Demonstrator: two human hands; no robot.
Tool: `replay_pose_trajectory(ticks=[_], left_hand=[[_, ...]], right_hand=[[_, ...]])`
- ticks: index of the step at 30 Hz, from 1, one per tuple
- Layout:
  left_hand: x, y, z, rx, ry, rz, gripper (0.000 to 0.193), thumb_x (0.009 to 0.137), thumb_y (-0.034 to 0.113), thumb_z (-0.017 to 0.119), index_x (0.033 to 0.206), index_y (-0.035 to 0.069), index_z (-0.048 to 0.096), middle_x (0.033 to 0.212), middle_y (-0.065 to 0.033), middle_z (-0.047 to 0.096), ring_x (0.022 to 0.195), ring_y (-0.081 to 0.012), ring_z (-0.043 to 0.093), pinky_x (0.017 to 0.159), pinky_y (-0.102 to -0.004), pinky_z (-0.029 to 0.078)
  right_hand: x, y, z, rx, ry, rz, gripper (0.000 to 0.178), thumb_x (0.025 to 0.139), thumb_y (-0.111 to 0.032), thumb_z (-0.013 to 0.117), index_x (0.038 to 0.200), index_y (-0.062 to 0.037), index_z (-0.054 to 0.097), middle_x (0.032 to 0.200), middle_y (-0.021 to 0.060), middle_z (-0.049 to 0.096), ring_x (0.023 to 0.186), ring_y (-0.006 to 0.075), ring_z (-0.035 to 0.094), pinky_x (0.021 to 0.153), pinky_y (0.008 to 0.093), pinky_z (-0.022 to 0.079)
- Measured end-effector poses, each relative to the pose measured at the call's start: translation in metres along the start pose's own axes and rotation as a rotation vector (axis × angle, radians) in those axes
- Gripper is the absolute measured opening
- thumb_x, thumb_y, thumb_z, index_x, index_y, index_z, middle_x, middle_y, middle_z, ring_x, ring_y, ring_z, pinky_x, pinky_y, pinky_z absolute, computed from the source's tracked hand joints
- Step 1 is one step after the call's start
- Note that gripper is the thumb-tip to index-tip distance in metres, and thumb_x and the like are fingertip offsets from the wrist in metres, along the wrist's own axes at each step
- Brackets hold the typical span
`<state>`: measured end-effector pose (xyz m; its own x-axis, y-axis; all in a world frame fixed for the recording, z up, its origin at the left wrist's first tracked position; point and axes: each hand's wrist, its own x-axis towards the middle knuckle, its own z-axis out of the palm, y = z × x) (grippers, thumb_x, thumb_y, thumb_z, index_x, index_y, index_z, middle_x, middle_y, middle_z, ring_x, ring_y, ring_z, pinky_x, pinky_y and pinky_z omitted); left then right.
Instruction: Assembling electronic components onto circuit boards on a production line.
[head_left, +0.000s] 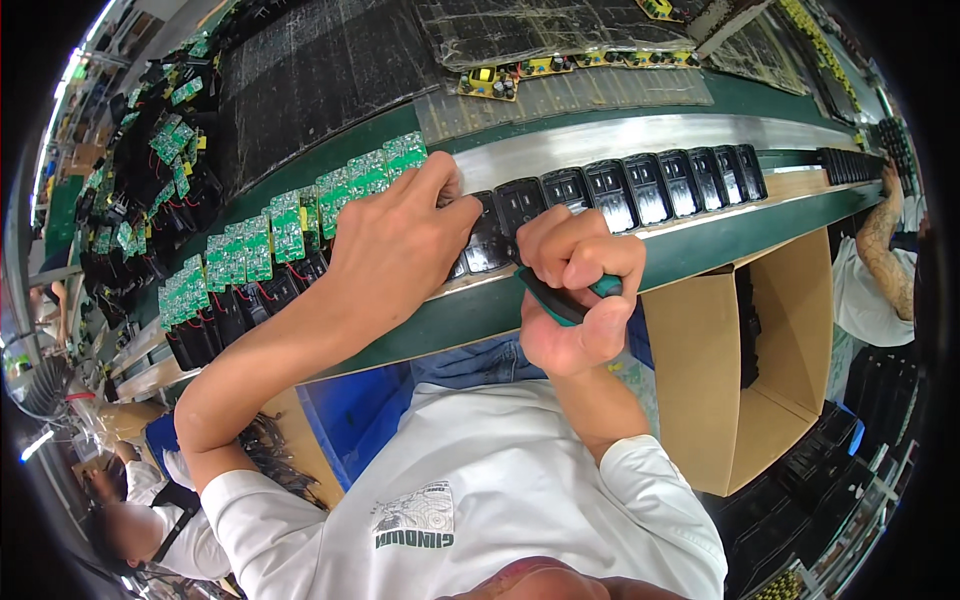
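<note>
My left hand (405, 235) is closed, fingertips down at the row of black plastic housings (608, 192), beside the last green circuit board (405, 152). What its fingers hold, if anything, is hidden behind the hand. My right hand (580, 290) is wrapped round pliers (548, 298) with green and black handles. Their jaws are mostly hidden, near a housing just right of my left hand. Left of my hands, several green boards (287, 225) stand over their housings, with red wires showing. To the right, the housings lie open side up without green boards.
A metal-topped line with a green edge (690, 240) crosses ahead of me. Below it stand an open cardboard box (700, 370) and a blue bin (365, 415). Loose boards and wires (170, 140) pile up at far left. Another person's arm (885, 240) reaches in at far right.
</note>
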<state>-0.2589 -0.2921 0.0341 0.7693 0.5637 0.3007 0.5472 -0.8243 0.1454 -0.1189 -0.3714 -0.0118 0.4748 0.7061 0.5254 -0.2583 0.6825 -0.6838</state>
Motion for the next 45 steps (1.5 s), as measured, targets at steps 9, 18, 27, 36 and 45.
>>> replay_pose_trajectory(ticks=[9, 18, 27, 36, 45], left_hand=[[0.007, 0.0, 0.003, 0.067, -0.03, 0.012, 0.008, 0.082, 0.01, 0.071, 0.075, 0.009, 0.066, 0.094, -0.0036, 0.054, 0.069, -0.0195, 0.058, 0.048, -0.0337, 0.043], [0.014, 0.003, -0.003, 0.126, -0.15, -0.014, 0.007, 0.085, 0.011, 0.072, 0.082, 0.009, 0.067, 0.092, -0.0028, 0.052, 0.068, -0.0218, 0.061, 0.053, -0.0352, 0.044], [0.012, 0.001, 0.0, 0.104, -0.126, -0.013, 0.006, 0.081, 0.011, 0.069, 0.076, 0.008, 0.068, 0.086, -0.0088, 0.057, 0.064, -0.0243, 0.064, 0.048, -0.0359, 0.046], [0.013, 0.002, 0.005, 0.152, -0.125, -0.048, 0.01, 0.083, 0.018, 0.069, 0.079, 0.009, 0.068, 0.088, -0.007, 0.055, 0.058, -0.0253, 0.059, 0.046, -0.0376, 0.044], [0.019, 0.004, -0.001, 0.154, -0.231, -0.046, 0.011, 0.082, 0.019, 0.07, 0.078, 0.008, 0.068, 0.085, -0.007, 0.059, 0.057, -0.026, 0.06, 0.047, -0.0376, 0.044]], right_hand=[[-0.001, 0.001, 0.001, 0.0, -0.005, -0.019, 0.042, 0.105, -0.052, 0.053, 0.091, -0.0137, 0.044, 0.078, 0.0052, 0.047, 0.066, 0.0179, 0.038, 0.061, 0.0338, 0.036], [0.001, -0.002, 0.0, 0.028, -0.022, -0.014, 0.038, 0.105, -0.046, 0.051, 0.087, -0.0129, 0.044, 0.076, 0.0052, 0.046, 0.066, 0.0183, 0.037, 0.061, 0.0342, 0.036], [0.023, 0.012, 0.005, -0.016, -0.068, -0.009, 0.023, 0.104, -0.026, 0.044, 0.086, -0.0116, 0.043, 0.074, 0.0062, 0.045, 0.065, 0.018, 0.035, 0.062, 0.034, 0.035], [0.034, 0.017, 0.02, 0.013, 0.066, 0.101, 0.017, 0.1, -0.021, 0.043, 0.086, -0.0108, 0.044, 0.073, 0.0054, 0.043, 0.066, 0.0177, 0.034, 0.063, 0.0334, 0.034], [0.031, 0.016, 0.007, -0.046, -0.11, 0.109, 0.03, 0.105, -0.037, 0.046, 0.089, -0.0121, 0.043, 0.076, 0.004, 0.043, 0.069, 0.0173, 0.036, 0.066, 0.0323, 0.034]])
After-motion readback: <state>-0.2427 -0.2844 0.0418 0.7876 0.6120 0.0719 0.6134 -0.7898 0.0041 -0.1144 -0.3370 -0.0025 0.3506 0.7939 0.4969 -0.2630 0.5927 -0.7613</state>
